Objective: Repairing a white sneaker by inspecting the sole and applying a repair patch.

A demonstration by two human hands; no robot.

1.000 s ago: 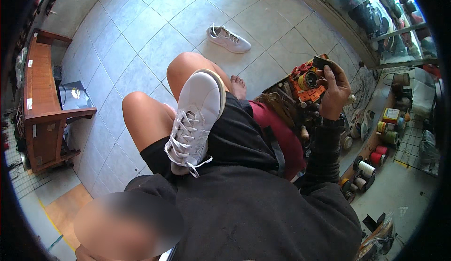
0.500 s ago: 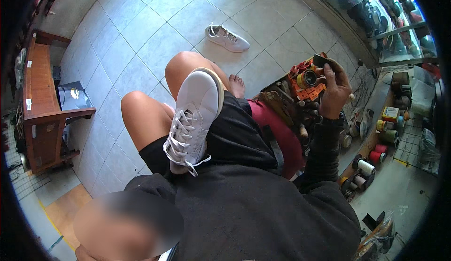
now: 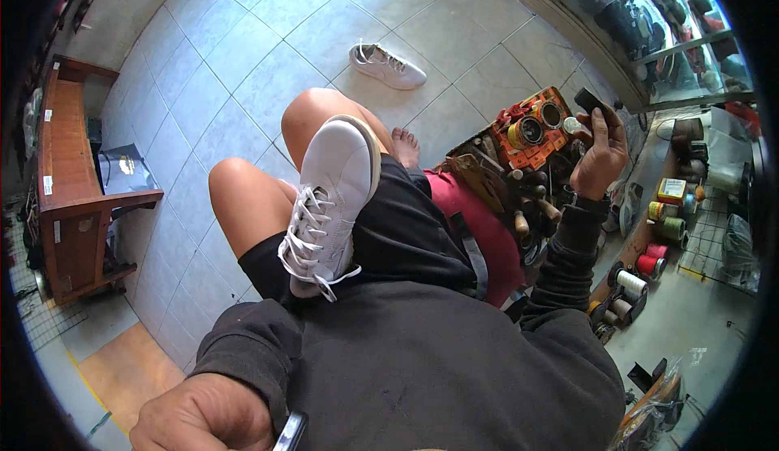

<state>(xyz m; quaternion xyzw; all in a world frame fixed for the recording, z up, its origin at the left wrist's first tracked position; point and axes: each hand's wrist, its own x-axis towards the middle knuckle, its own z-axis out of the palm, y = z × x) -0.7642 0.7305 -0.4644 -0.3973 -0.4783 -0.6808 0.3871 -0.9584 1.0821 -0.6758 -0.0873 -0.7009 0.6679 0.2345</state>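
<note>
The right hand is out to the right beside the toolbox, its thumb and bent fingers pinching a small black block that juts past the fingertips. Orange boxes and round tins sit just left of it. The left hand, at the lower edge, has its fingers curled in; I can't make out whether it grips anything. A white lace-up sneaker rests on the lap, apart from both hands, toe pointing away.
</note>
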